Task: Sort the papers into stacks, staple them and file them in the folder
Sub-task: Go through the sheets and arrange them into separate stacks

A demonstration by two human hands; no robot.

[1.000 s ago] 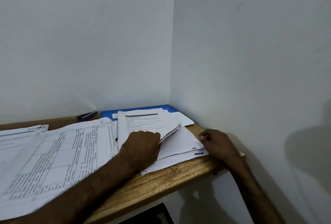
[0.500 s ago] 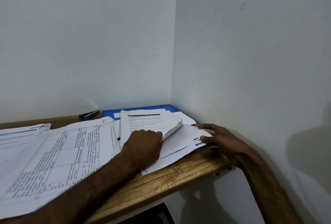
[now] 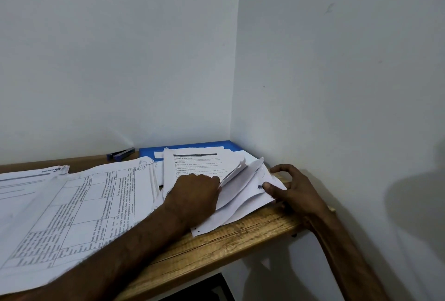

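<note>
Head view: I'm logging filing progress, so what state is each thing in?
Upper sheets: lifted at the right edge, held by the left hand.
Lower sheets: edge raised, pinched by the right hand.
Blue folder: flat, partly under papers.
Stapler: idle by the wall.
Gridded sheets: lying flat.

The desk (image 3: 240,238) is bare wood, its grain and a long crack showing, with a dull finish. The papers (image 3: 243,192) are thin matt white sheets, printed in black, curled and creased at their edges. The folder (image 3: 192,148) looks like smooth blue plastic; the walls (image 3: 120,60) are flat matt paint.
</note>
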